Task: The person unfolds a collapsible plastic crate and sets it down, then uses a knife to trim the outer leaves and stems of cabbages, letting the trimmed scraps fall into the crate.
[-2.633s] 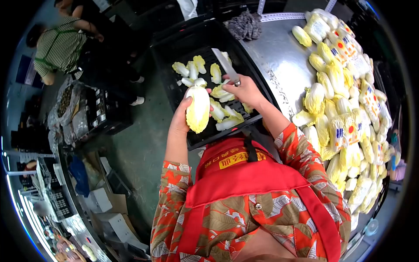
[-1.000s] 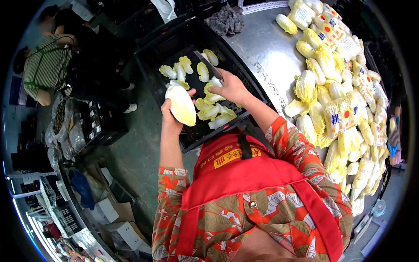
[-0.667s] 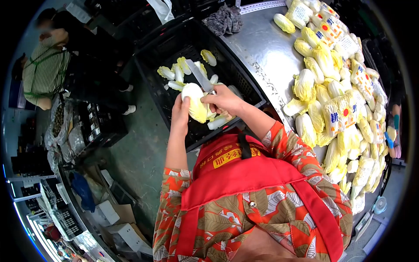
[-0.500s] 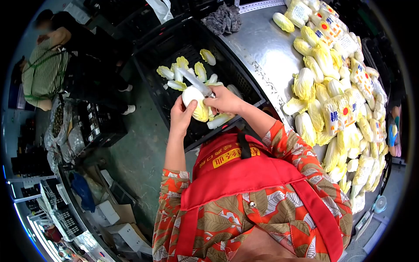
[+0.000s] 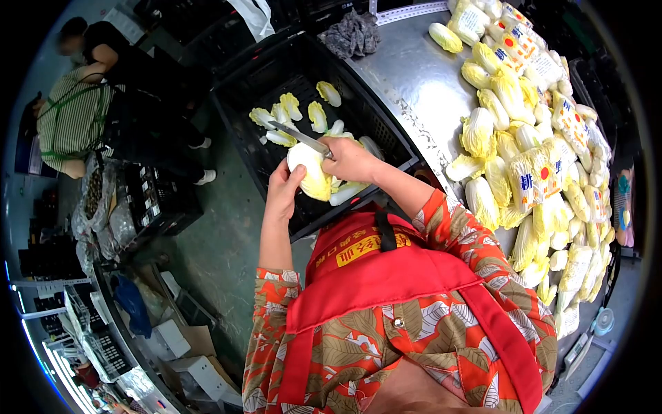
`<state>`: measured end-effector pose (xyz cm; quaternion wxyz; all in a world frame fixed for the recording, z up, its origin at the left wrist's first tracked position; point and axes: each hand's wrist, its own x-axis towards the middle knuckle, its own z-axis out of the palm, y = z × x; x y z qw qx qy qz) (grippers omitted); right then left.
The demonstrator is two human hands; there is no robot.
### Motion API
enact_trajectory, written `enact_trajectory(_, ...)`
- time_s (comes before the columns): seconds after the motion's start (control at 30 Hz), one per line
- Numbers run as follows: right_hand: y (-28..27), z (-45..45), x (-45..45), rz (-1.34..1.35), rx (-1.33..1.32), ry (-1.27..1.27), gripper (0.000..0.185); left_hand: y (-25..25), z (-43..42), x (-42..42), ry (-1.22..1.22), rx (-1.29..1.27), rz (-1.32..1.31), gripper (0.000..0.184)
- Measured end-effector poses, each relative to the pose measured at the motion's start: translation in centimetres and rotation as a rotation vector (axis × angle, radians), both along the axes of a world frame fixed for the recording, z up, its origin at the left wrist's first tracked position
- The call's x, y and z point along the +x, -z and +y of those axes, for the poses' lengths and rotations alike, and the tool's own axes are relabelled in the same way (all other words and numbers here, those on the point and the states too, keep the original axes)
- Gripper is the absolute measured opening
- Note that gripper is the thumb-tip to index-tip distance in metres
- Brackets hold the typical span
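Note:
My left hand [image 5: 284, 186] is wrapped round a napa cabbage [image 5: 309, 171], its white base turned up and its yellow leaves toward me. In my right hand [image 5: 350, 160] is a knife [image 5: 303, 139], gripped by the handle. Its blade points to the upper left and lies just above the cabbage's base; I cannot tell whether it touches. Both hands are over a black crate [image 5: 241, 148], where several loose cabbage leaves [image 5: 318, 116] lie on the bottom.
To the right, a metal table [image 5: 407, 65] carries a large pile of napa cabbages [image 5: 483, 203], some in printed wrappers [image 5: 536, 178]. A grey cloth [image 5: 352, 34] lies on its near corner. At left, another person [image 5: 86, 103] bends near black crates [image 5: 162, 200].
The knife blade has gone from blurred and across the cabbage to sharper and pointing further up left. The cabbage has tilted a little in my left hand.

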<state>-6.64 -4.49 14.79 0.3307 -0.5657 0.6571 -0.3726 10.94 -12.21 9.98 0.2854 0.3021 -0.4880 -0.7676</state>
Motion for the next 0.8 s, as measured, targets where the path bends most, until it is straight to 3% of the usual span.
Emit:
enact_trajectory(0.1,1.4,-0.9,-1.9,0.113,0.032,0.080,0.041,0.6,-0.3,1.7,0.042,0.122,0.140,0.061)
enact_trajectory(0.2,0.2,-0.9,-3.4,-0.156,0.112,0.213,0.052,0.6,-0.5,2.0,0.046,0.160,0.223,0.063)
enact_trajectory(0.27,0.6,-1.3,-3.6,0.178,-0.182,0.316,0.054,0.4,-0.4,1.3,0.034,0.177,0.253,0.062)
enact_trajectory(0.33,0.0,-1.7,-3.2,0.051,-0.193,0.283,0.041,0.0,-0.2,0.1,0.005,0.268,0.361,0.062)
enact_trajectory(0.37,-0.4,-1.2,-2.8,-0.166,-0.090,0.247,0.037,-0.4,-0.1,-0.4,0.013,0.314,0.393,0.061)
enact_trajectory(0.4,-2.1,-0.2,-1.5,-0.381,0.016,0.207,0.034,0.0,-0.3,-0.9,0.013,0.314,0.396,0.061)
enact_trajectory(0.43,-1.4,0.0,-0.8,-0.420,-0.020,0.129,0.036,0.6,-0.5,-1.4,-0.037,0.241,0.341,0.060)
enact_trajectory(0.53,-0.7,1.2,1.8,0.010,-0.274,0.144,0.057,-0.8,0.9,-2.0,-0.114,0.076,0.154,0.053)
enact_trajectory(0.57,0.1,0.9,1.9,-0.011,-0.317,0.181,0.067,-0.8,0.8,-2.0,-0.070,0.119,0.239,0.052)
enact_trajectory(0.6,0.3,0.8,1.6,-0.011,-0.316,0.182,0.067,-1.2,0.7,-2.1,-0.026,0.162,0.325,0.050)
enact_trajectory(0.67,0.4,0.8,0.4,-0.134,-0.054,0.227,0.068,-2.4,1.1,-1.6,-0.019,0.132,0.252,0.049)
enact_trajectory(0.8,0.7,1.1,0.1,-0.218,-0.036,0.116,0.056,-1.5,1.1,-1.8,0.024,0.146,0.214,0.049)
